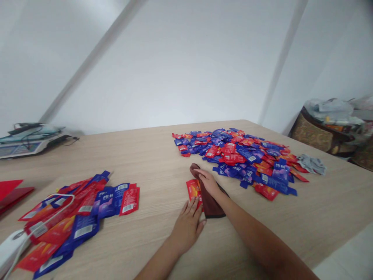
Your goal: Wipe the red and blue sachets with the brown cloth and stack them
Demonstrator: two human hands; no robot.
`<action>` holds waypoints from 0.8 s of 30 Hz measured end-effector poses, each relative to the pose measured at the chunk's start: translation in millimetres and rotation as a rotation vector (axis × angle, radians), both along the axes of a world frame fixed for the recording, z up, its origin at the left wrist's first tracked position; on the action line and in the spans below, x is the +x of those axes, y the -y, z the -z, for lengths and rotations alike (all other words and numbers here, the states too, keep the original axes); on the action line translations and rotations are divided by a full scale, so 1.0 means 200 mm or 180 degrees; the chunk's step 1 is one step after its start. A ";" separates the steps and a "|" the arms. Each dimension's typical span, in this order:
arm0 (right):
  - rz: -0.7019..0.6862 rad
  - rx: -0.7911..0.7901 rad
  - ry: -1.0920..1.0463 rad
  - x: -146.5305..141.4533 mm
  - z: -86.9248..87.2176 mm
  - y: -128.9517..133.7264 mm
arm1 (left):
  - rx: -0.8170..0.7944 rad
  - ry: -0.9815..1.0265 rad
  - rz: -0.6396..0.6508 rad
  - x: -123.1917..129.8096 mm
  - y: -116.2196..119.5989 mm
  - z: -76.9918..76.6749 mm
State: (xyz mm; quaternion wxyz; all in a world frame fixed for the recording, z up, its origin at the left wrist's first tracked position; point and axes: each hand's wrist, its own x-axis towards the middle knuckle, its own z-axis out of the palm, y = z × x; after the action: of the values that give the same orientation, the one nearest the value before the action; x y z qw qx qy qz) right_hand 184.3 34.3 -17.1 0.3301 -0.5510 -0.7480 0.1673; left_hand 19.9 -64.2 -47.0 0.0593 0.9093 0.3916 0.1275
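In the head view a red packet (192, 188) with an orange picture lies on the wooden table in front of me. My left hand (188, 223) rests flat with stretched fingers on its lower part, covering some of it. Right beside the packet is a brown cloth (212, 206) with a dark edge, spread lengthwise and folded over at its far end. My right hand (208, 183) grips the cloth near that far end, its fingers bent over the fabric close to the packet's upper edge. The packet's lower part is hidden under my left fingers.
A large heap of red and blue packets (230, 151) covers the back right of the table (157, 163). More packets (84, 210) lie at the left beside a white cable (72, 197). A grey cloth (311, 164) is at the right, a scale (32, 146) at the far left.
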 end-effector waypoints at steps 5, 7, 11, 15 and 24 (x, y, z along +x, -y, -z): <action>-0.1054 0.0108 0.0131 -0.01 0.06 0.32 | -0.0212 -0.0021 -0.0207 0.02 0.01 -0.02; -0.1046 -0.0020 0.0395 -0.03 0.08 0.35 | -0.0196 -0.0037 -0.0201 0.03 0.00 -0.02; -0.0872 0.0003 0.0807 -0.09 0.06 0.13 | -0.0031 -0.0051 -0.0024 0.02 0.00 -0.02; -0.0420 -0.0109 0.0806 -0.15 0.03 -0.13 | 0.0002 0.0020 -0.0070 0.01 0.01 -0.03; -0.0426 0.0141 0.0507 -0.07 0.08 0.02 | 0.0123 0.0124 -0.0058 0.01 -0.01 0.01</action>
State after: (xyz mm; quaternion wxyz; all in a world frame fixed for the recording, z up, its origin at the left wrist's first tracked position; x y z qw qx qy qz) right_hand 170.4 30.2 -33.7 0.2698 -0.5039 -0.8105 0.1281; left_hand 22.7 -61.9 -49.4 0.0482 0.9040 0.3961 0.1532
